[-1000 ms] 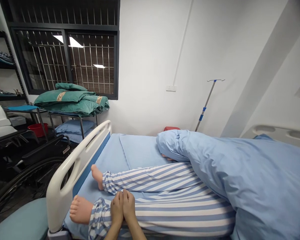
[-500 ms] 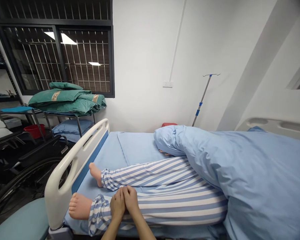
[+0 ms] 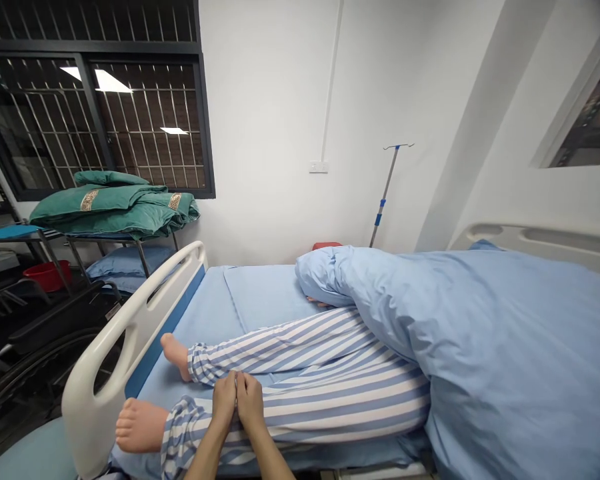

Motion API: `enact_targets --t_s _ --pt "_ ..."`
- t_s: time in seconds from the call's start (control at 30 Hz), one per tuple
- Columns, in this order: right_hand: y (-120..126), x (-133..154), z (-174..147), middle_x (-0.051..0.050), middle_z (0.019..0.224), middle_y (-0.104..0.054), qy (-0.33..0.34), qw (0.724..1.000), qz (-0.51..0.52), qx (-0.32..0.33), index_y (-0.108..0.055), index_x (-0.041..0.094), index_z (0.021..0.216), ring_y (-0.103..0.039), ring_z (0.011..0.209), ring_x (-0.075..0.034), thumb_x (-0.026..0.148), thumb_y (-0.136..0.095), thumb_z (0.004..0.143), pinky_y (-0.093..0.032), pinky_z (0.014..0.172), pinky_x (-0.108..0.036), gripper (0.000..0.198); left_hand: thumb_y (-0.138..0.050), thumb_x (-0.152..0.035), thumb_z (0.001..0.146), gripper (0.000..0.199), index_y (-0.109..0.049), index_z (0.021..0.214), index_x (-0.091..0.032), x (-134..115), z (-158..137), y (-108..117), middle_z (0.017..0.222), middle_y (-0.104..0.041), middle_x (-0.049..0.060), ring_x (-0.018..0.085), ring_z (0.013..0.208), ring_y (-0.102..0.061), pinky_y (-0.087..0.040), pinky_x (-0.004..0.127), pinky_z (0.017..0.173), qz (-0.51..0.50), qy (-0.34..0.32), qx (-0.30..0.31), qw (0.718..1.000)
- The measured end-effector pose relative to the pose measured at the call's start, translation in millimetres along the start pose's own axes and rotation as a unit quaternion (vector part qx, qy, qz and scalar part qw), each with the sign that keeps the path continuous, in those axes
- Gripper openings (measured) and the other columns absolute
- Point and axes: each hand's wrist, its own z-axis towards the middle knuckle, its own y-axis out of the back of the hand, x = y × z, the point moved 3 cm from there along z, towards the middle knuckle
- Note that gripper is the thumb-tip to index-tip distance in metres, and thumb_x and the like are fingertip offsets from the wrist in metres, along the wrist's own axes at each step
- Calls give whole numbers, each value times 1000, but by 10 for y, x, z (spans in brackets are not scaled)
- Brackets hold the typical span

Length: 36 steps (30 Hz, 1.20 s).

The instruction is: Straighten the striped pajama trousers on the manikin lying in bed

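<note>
My left hand (image 3: 224,401) and my right hand (image 3: 250,403) are side by side with curled fingers, thumb sides together. They are over the nearer lower leg of a manikin-like figure lying on the bed. Their undersides are hidden, so whether they grip the cloth or hold something small cannot be made out. Blue-and-white striped trousers (image 3: 340,407) cover both legs. The near bare foot (image 3: 141,427) and the far bare foot (image 3: 175,355) point toward the footboard. A light blue quilt (image 3: 480,333) hides the figure's upper body.
The white footboard (image 3: 93,373) stands at the left of the light blue bed sheet (image 3: 265,287). Beyond it are a wheelchair (image 3: 50,327), a red basin (image 3: 50,275) and green folded bedding (image 3: 115,207). An IV pole (image 3: 386,187) rises behind the bed.
The view has turned a little to the right, so the room shifts left in it. My hands remain together over the near leg, their fingers drawn a little closer.
</note>
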Motion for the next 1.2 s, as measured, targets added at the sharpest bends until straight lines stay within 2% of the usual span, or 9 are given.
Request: enact_targets --t_s 0.1,0.17,0.23,0.37,0.47,0.63,0.8,0.97,1.2 --pt "32 -39 30 -2 53 -56 -21 998 45 -25 -50 19 54 -48 52 -14 42 -29 87 -29 51 -24 46 -34 -46 77 40 -38 47 -20 -186 34 -37 44 -44 -3 10 46 -40 -34 23 47 -207 62 -22 976" --pt "55 -54 47 -3 53 -56 -37 996 70 -35 -48 19 53 -48 52 -14 45 -28 87 -31 52 -24 48 -39 -52 72 40 -33 47 -21 -257 18 -81 42 -37 -5 9 44 -35 -32 23 47 -270 71 -34 960" --pt "69 -54 55 -3 53 -56 -47 995 79 -36 -48 19 52 -49 53 -15 46 -29 86 -33 52 -25 48 -37 -53 72 41 -32 47 -21 -236 -16 -120 41 -36 -5 9 44 -35 -33 23 47 -280 71 -52 956" --pt "80 -19 35 -3 54 -55 -49 994 88 -34 -48 19 55 -48 53 -14 46 -32 86 -34 52 -24 44 -35 -49 75 39 -48 52 -19 -54 -73 -196 52 -55 2 14 54 -49 -38 25 56 -144 0 -42 989" --pt "86 7 18 -2 51 -53 -42 994 98 -38 -48 19 54 -44 50 -13 44 -34 85 -32 50 -24 43 -35 -45 76 38 -57 60 -19 29 -92 -226 62 -63 6 16 62 -55 -39 26 60 -46 -52 -43 997" --pt "73 -52 58 0 49 -49 -38 995 89 -34 -46 18 51 -41 50 -12 41 -40 82 -31 49 -23 39 -31 -42 79 40 -59 65 -18 -37 -122 -206 66 -65 7 16 63 -59 -40 26 61 -17 -52 -52 997" --pt "85 -81 178 2 47 -43 -66 996 57 9 -39 19 48 -38 49 -11 37 -37 81 -27 48 -23 38 -27 -35 84 41 -63 76 -17 -17 -152 -213 78 -68 10 19 75 -61 -42 27 66 32 -40 -37 998" --pt "190 63 232 3 48 -41 -19 1000 5 15 -38 18 50 -37 50 -10 37 -36 83 -24 49 -23 38 -37 -10 76 36 -63 101 -16 167 -112 -373 103 -66 10 18 92 -60 -43 28 83 170 -124 -24 977" --pt "284 -113 153 0 50 -49 -14 999 -47 14 -41 18 52 -41 50 -11 34 -33 86 -24 51 -25 38 -39 -8 78 39 -62 108 -20 252 -128 -563 106 -65 7 19 92 -61 -45 29 82 295 -151 -15 943"
